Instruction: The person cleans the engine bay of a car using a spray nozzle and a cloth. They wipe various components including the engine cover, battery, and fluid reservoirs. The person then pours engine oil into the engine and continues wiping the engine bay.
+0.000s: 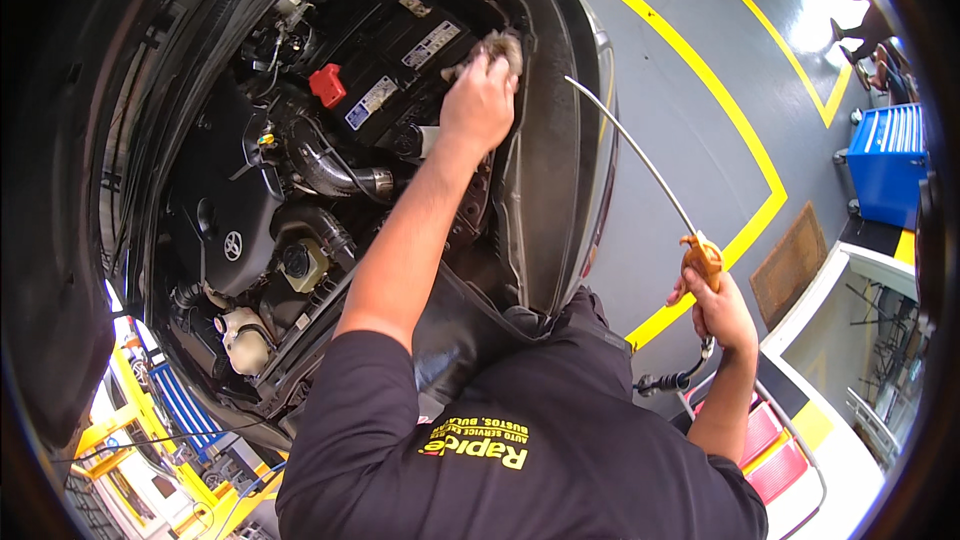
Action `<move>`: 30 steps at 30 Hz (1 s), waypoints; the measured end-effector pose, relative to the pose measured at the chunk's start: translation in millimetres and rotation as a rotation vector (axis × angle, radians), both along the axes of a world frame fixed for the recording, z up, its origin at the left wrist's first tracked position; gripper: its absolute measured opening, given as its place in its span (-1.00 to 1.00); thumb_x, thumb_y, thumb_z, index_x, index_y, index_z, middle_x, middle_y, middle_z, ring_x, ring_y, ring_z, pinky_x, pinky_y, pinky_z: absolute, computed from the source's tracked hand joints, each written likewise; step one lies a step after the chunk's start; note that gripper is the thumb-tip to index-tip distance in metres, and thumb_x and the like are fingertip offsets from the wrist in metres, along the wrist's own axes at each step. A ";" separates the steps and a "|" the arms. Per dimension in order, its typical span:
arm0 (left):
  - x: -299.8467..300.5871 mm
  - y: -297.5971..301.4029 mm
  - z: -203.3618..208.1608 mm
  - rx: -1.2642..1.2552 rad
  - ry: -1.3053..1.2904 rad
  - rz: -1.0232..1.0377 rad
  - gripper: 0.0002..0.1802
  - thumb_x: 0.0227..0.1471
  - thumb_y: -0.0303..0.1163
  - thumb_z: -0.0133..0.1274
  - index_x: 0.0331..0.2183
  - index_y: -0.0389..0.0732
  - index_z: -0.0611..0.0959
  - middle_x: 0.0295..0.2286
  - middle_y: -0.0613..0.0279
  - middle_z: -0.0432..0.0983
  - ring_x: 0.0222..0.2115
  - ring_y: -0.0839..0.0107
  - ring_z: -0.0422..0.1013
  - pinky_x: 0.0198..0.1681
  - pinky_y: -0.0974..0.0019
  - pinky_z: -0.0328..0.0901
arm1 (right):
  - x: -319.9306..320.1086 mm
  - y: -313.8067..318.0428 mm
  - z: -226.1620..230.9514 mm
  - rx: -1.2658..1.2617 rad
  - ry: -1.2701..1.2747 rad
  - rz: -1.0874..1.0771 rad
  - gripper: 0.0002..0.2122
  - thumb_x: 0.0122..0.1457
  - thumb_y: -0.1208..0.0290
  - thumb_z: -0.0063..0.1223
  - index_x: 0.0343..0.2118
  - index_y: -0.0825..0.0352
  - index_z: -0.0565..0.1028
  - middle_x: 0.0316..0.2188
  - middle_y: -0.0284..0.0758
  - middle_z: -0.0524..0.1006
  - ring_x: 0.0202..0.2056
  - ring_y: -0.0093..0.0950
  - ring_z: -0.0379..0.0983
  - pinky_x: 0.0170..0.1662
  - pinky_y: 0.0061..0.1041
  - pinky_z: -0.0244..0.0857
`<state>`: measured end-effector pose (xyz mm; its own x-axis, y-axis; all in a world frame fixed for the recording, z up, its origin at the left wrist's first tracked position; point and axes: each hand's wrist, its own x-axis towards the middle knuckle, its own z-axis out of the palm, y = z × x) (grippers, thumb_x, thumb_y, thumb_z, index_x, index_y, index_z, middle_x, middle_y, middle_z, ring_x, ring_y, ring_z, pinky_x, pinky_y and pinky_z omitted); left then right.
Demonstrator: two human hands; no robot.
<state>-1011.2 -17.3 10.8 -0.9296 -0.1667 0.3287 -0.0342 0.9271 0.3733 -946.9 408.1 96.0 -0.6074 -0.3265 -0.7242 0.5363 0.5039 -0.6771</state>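
Inside an open car engine bay, my left hand [480, 108] is closed over a crumpled, dirty light-coloured rag [503, 48]. The rag presses at the bay's front edge, beside the black car battery [405, 58]. A red terminal cover [326, 86] sits on the battery's near side. Out over the floor to the right, my right hand [728, 316] grips an orange air blow gun [702, 258]. Its long, thin, slightly curved metal nozzle [640, 152] points up and left towards the car's front edge. A dark hose fitting [665, 381] hangs below that hand.
A black engine cover [232, 195], a coolant reservoir [246, 342] and hoses fill the bay's left side. The raised hood [45, 240] stands far left. To the right are a blue tool cabinet [888, 162], a brown board [788, 265] and a white-framed cart [850, 255]. A person [868, 35] is at the far right.
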 end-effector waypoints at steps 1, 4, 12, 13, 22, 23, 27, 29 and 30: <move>10.2 1.3 5.2 -0.036 -0.014 0.011 -0.67 0.30 -0.25 -0.08 -0.09 -0.29 0.58 -0.09 -0.30 0.53 -0.09 -0.21 0.49 0.00 -0.07 0.42 | 0.3 -2.4 -0.1 0.000 -0.015 0.015 -0.75 0.41 0.21 -0.01 -0.20 0.35 0.45 -0.49 -0.33 0.60 -0.81 -0.68 0.25 -0.78 -0.65 0.09; 24.0 -11.2 22.1 0.063 -0.321 0.133 -0.69 0.31 -0.20 -0.09 -0.22 -0.26 0.57 -0.21 -0.23 0.59 -0.17 -0.16 0.54 -0.07 -0.10 0.45 | -2.4 -16.4 2.5 -0.025 -0.042 0.055 -0.74 0.40 0.21 0.02 -0.17 0.36 0.48 -0.49 -0.37 0.60 -0.78 -0.66 0.26 -0.74 -0.61 0.13; -7.9 -134.9 14.0 -0.118 -0.097 0.113 -0.49 0.36 -0.07 -0.16 0.15 -0.18 0.51 0.14 -0.09 0.39 0.19 -0.03 0.27 0.26 -0.13 0.11 | -49.4 -100.7 5.7 -0.003 0.077 0.186 -0.72 0.39 0.19 0.03 -0.27 0.36 0.50 -0.56 -0.43 0.56 -0.80 -0.68 0.27 -0.75 -0.63 0.12; -16.1 -141.5 2.4 -0.204 -0.413 0.064 -0.45 0.36 -0.05 -0.18 0.21 -0.16 0.45 0.24 -0.06 0.28 0.30 0.03 0.15 0.35 -0.19 -0.03 | -54.9 -110.8 6.2 0.036 0.091 0.234 -0.70 0.37 0.16 0.06 -0.29 0.36 0.50 -0.57 -0.44 0.54 -0.78 -0.67 0.26 -0.73 -0.60 0.14; -56.4 -190.4 -38.2 -0.464 -0.393 -0.086 -0.21 0.34 0.08 -0.29 0.39 -0.19 0.10 0.41 0.00 -0.16 0.43 -0.03 -0.22 0.43 -0.24 -0.27 | -97.7 -158.1 16.5 0.067 0.154 0.284 -0.60 0.31 0.04 0.14 -0.38 0.38 0.51 -0.68 -0.46 0.39 -0.72 -0.64 0.26 -0.64 -0.51 0.20; -56.0 -191.0 -38.1 -0.439 -0.385 -0.198 -0.22 0.33 0.06 -0.27 0.38 -0.20 0.12 0.41 -0.04 -0.14 0.42 -0.07 -0.20 0.42 -0.24 -0.24 | -99.9 -157.5 17.9 0.111 0.170 0.287 -0.60 0.31 0.04 0.14 -0.38 0.38 0.51 -0.68 -0.46 0.39 -0.72 -0.64 0.26 -0.64 -0.51 0.20; -59.4 -173.6 -31.8 -0.578 -0.358 -0.096 -0.25 0.35 0.01 -0.22 0.37 -0.24 0.15 0.39 -0.18 -0.13 0.40 -0.19 -0.15 0.41 -0.21 -0.18 | -103.9 -152.2 19.4 0.116 0.124 0.272 -0.60 0.31 0.05 0.14 -0.35 0.38 0.53 -0.64 -0.45 0.44 -0.71 -0.66 0.24 -0.64 -0.53 0.17; -64.5 -154.0 -26.8 -0.393 -0.231 0.006 -0.23 0.33 0.03 -0.20 0.35 -0.27 0.16 0.37 -0.15 -0.06 0.37 -0.25 -0.10 0.39 -0.23 -0.09 | -105.4 -151.5 17.1 0.061 0.134 0.287 -0.61 0.31 0.05 0.14 -0.34 0.38 0.53 -0.62 -0.45 0.46 -0.70 -0.67 0.25 -0.63 -0.54 0.17; -60.7 -147.4 -22.9 -0.431 -0.298 0.016 -0.23 0.33 0.04 -0.20 0.35 -0.27 0.17 0.38 -0.12 -0.04 0.37 -0.25 -0.10 0.39 -0.23 -0.09 | -105.5 -151.4 16.3 0.009 0.138 0.287 -0.62 0.32 0.07 0.14 -0.32 0.38 0.54 -0.57 -0.45 0.49 -0.68 -0.68 0.27 -0.63 -0.54 0.17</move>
<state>-1071.9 -164.6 -12.1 -0.9917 -0.0899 0.0919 -0.0965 0.9929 -0.0701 -1052.4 256.8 112.3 -0.5838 -0.4926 -0.6454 0.2749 0.6280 -0.7280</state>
